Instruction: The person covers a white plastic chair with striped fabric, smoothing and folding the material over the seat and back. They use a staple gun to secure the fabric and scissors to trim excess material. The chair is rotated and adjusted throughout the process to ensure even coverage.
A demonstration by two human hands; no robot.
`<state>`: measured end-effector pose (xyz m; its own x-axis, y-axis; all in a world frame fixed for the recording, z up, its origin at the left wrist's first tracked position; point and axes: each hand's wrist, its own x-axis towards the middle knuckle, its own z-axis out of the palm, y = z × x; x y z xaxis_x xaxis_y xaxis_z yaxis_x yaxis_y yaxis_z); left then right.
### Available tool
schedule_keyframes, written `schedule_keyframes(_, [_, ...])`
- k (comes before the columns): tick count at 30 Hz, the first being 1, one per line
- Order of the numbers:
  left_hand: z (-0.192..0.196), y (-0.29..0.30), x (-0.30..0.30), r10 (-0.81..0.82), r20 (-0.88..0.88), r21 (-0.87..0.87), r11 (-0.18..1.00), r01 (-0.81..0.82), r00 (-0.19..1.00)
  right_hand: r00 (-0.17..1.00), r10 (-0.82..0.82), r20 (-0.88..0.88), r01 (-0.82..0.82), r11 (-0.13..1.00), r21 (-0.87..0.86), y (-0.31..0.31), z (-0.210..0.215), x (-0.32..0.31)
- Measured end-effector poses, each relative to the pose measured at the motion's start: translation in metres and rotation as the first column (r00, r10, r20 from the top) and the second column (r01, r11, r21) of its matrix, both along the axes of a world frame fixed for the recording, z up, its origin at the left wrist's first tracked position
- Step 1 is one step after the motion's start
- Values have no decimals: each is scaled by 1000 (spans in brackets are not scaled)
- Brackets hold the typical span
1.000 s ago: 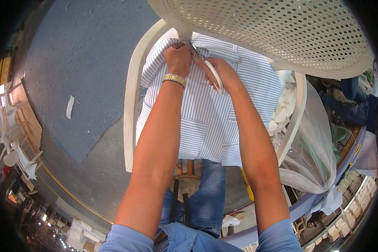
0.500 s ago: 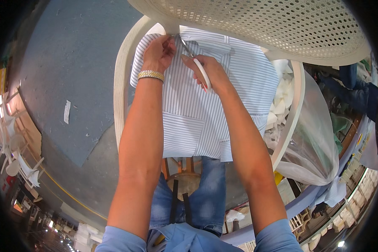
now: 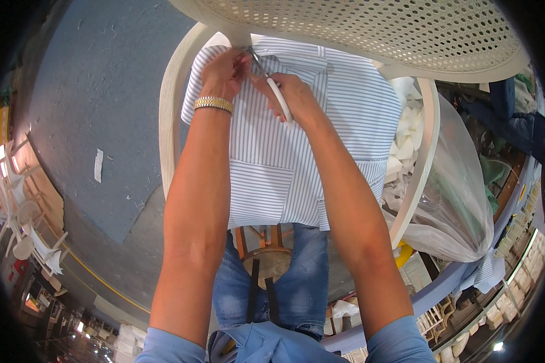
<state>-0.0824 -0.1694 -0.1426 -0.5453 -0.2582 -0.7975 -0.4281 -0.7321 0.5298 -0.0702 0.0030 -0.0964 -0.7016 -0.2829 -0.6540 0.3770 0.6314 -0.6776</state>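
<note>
A white chair frame (image 3: 170,115) with a woven cane back (image 3: 369,36) stands in front of me. Striped blue-and-white fabric (image 3: 357,115) covers its seat and hangs over the near edge. My left hand (image 3: 223,74) pinches the fabric's edge at the far left, by the base of the back. My right hand (image 3: 290,97) is closed round white-handled scissors (image 3: 279,98). Their metal blades point at the spot between my left fingers and the chair post. The exact bit in the left fingertips is partly hidden.
A clear plastic bag (image 3: 451,181) with white foam pieces (image 3: 407,124) sits beyond the chair's right arm. A wooden stool (image 3: 266,263) is between my legs. Grey sheeting (image 3: 115,91) with a paper scrap (image 3: 98,165) lies at left. White chairs (image 3: 27,212) stand farther off.
Both hands have shifted slightly left in the picture, and the chair has shifted a little with them. The scissors stay at the same corner of the fabric.
</note>
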Motion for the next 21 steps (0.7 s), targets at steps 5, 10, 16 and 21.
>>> schedule_keyframes(5, [-1, 0, 0, 87, -40, 66, 994, -84, 995, 986, 126, -107, -115, 988, 102, -1, 1, -9])
schedule_keyframes(10, [-6, -1, 0, 154, -25, 96, 984, -151, 988, 917, 282, -283, -202, 938, 282, -1, 0, -12])
schedule_keyframes(16, [-11, -7, 3, 158, -90, 175, 975, -141, 983, 937, 275, -214, -203, 930, 305, 3, 6, -9])
schedule_keyframes(21, [-7, -8, 4, 74, -46, 95, 993, -69, 996, 932, 280, -229, -207, 932, 298, 5, 9, -9])
